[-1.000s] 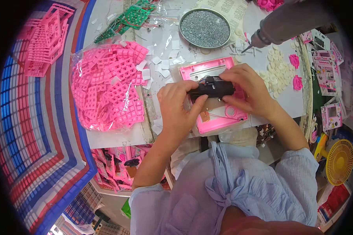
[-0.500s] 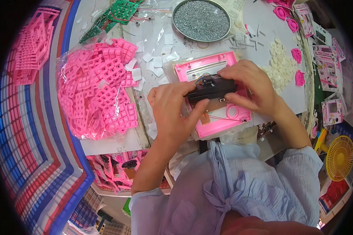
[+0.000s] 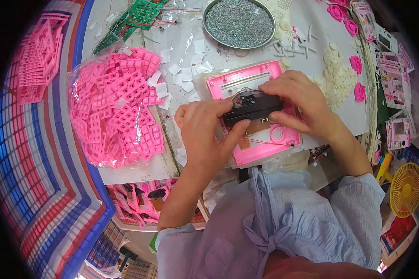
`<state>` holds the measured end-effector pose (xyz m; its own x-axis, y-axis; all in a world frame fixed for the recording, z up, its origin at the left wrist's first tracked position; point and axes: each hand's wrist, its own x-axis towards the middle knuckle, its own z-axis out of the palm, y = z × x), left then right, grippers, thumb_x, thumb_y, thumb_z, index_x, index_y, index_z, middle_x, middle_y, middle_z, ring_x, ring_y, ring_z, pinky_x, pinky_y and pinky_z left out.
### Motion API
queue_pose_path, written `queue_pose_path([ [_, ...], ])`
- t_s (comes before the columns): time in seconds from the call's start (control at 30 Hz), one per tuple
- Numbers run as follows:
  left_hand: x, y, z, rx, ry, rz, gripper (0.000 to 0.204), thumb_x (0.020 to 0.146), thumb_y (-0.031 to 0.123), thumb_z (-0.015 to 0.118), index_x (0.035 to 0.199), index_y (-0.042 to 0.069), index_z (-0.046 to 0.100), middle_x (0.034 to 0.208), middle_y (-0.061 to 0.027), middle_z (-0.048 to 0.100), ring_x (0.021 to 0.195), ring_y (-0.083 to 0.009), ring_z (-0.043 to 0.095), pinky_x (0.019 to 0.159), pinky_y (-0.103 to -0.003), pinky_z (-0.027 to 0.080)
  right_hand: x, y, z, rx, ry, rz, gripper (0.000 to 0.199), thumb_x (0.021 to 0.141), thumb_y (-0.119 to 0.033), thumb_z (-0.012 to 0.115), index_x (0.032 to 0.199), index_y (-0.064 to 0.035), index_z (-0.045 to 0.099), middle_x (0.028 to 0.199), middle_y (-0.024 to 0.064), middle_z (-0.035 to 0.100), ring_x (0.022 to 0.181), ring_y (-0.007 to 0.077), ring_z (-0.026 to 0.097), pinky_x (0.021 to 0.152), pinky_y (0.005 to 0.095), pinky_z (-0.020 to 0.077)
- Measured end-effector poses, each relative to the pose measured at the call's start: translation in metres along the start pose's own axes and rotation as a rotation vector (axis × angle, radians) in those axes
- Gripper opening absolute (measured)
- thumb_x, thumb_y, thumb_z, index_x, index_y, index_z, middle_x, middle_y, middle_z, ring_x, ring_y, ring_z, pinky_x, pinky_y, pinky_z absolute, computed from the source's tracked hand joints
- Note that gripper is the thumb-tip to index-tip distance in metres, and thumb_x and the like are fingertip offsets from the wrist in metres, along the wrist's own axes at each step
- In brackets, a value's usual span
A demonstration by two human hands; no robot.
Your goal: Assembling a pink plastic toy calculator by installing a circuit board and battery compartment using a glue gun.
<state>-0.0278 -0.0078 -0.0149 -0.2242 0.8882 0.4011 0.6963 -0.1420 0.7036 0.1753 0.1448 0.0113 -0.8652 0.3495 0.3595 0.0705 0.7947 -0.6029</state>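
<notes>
A long black plastic module with coloured wires on top is held level between my two hands. It lies over a pink plastic housing that rests on a clear plastic bag on the table. My left hand grips the module's left end between thumb and fingers. At its right end, my right hand pinches it in the same way. A brown board shows just under the module's near side. The housing's middle is partly hidden by the module and my hands.
To the left lies a clear bag of pink keypads. Beyond the housing are a round metal tray of small screws and green circuit boards. On the right sit a pile of cream discs, pink rings and a yellow fan.
The module is tilted slightly differently, showing more of its near side. Both hands keep their hold and have hardly moved; the whole view has shifted slightly.
</notes>
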Motion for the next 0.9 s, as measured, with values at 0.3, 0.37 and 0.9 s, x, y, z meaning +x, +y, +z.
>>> queue_pose_path([
  [0.3, -0.008, 0.005, 0.009, -0.448, 0.084, -0.315, 0.066, 0.082, 0.016, 0.080, 0.134, -0.001, 0.044, 0.109, -0.0088, 0.068, 0.094, -0.0192, 0.056, 0.095, -0.037, 0.037, 0.026, -0.001, -0.024, 0.203, -0.094, 0.270, 0.035, 0.089, -0.020, 0.072, 0.117, -0.0017, 0.064, 0.096, 0.0095, 0.069, 0.080, 0.0239, 0.061, 0.071, 0.0347, 0.0490],
  [0.37, -0.012, 0.001, 0.009, -0.367, 0.036, -0.257, 0.069, 0.083, 0.014, 0.078, 0.138, -0.002, 0.040, 0.110, -0.0101, 0.068, 0.096, -0.0185, 0.055, 0.096, -0.037, 0.036, 0.038, 0.001, -0.028, 0.384, -0.197, 0.530, 0.033, 0.094, -0.024, 0.068, 0.116, 0.0002, 0.063, 0.088, 0.0095, 0.069, 0.072, 0.0227, 0.060, 0.067, 0.0340, 0.0481],
  [0.9, 0.004, 0.016, 0.006, 0.249, -0.078, -0.005, 0.055, 0.080, 0.020, 0.076, 0.130, 0.003, 0.061, 0.104, -0.0094, 0.065, 0.096, -0.0256, 0.059, 0.090, -0.041, 0.036, 0.031, 0.016, -0.006, -0.282, -0.012, -0.125, 0.046, 0.071, -0.009, 0.078, 0.114, -0.0066, 0.063, 0.121, 0.0090, 0.064, 0.104, 0.0333, 0.059, 0.088, 0.0413, 0.0526],
])
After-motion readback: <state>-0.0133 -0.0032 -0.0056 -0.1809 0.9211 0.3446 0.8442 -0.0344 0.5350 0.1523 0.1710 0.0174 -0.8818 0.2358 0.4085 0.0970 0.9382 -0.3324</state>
